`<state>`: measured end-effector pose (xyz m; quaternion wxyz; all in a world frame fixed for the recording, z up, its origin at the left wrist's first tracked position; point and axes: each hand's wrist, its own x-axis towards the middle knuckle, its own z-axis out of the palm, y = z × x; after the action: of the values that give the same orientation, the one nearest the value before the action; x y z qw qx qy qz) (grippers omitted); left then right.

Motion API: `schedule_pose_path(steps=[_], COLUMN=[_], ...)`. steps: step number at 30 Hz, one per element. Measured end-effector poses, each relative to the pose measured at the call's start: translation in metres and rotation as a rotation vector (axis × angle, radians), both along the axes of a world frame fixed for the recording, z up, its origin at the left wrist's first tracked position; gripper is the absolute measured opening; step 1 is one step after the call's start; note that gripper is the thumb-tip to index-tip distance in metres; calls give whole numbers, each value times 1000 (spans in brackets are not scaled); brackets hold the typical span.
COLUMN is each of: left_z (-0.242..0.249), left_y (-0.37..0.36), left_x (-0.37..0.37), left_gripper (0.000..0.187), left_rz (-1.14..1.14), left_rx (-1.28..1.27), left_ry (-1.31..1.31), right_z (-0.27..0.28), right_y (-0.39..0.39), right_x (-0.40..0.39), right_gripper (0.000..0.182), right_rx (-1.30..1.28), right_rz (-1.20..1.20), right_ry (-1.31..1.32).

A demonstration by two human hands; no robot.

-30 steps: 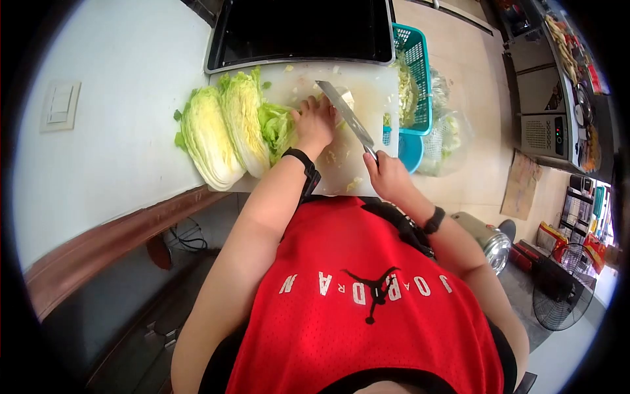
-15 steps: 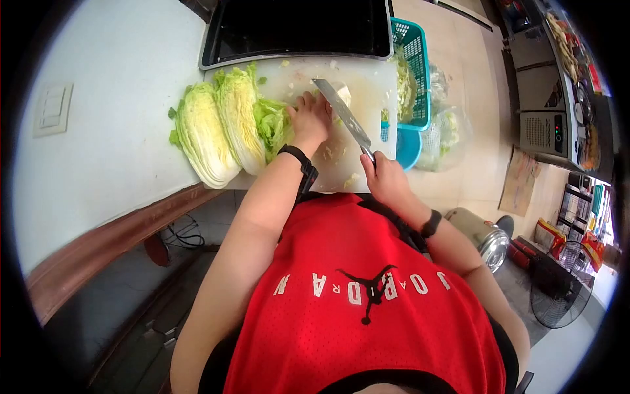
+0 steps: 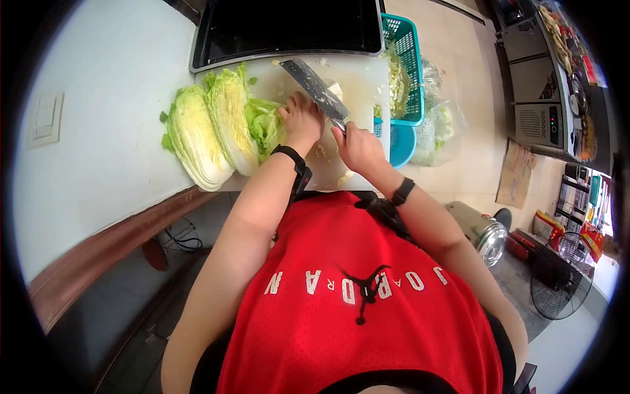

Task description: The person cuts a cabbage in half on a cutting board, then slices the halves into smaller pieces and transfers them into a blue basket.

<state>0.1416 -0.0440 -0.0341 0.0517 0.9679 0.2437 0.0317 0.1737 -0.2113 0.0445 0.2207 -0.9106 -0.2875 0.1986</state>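
My right hand [image 3: 361,148] is wrapped round the handle of a knife [image 3: 315,88], whose broad blade points to the upper left and shows its flat side. Beside the blade, my left hand [image 3: 303,121] lies on the white cutting board [image 3: 362,85], fingers forward and partly behind the blade. A pale piece of cabbage [image 3: 335,87] sits just beyond the knife. Left of my left hand are loose green leaves [image 3: 264,121] and two cut cabbage pieces [image 3: 197,141] [image 3: 230,118]. Small scraps lie on the board.
A black tray [image 3: 289,29] stands behind the board. To the right are a teal basket [image 3: 418,72] with shredded cabbage, a blue bowl [image 3: 403,146] and a plastic bag [image 3: 440,134]. A wall with a switch [image 3: 46,118] is on the left.
The knife has moved left and its blade has turned to lie flatter, with my right hand shifted left and slightly up. The whole view has shifted a little.
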Motion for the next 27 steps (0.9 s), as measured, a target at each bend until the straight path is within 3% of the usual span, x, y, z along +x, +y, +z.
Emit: schedule_pose_path(steps=[8,14,18,21,24,27], left_z=[8,11,7,8,14,10], left_y=[-3,-2,0,-1,-1,0], left_x=[2,2,6,4,3,4], left_gripper=[32,37,44,49,50,50], left_rz=[56,40,44,48,34,28], left_rx=[-157,-121,-139,-174,-188,-161], left_ry=[-10,97,61,68,44,34], right_z=[7,-20,-21,-12,4,-4], right_y=[-58,5,-13,-53,-60,-44], right_x=[-7,16,28,23,30,45], right_gripper=[44,50,55,57,64,69], right_rx=[-112,16,69,64,52,81], right_rz=[6,-70,-63,-34,-173,-162], right_ry=[1,22,49,185,531,611])
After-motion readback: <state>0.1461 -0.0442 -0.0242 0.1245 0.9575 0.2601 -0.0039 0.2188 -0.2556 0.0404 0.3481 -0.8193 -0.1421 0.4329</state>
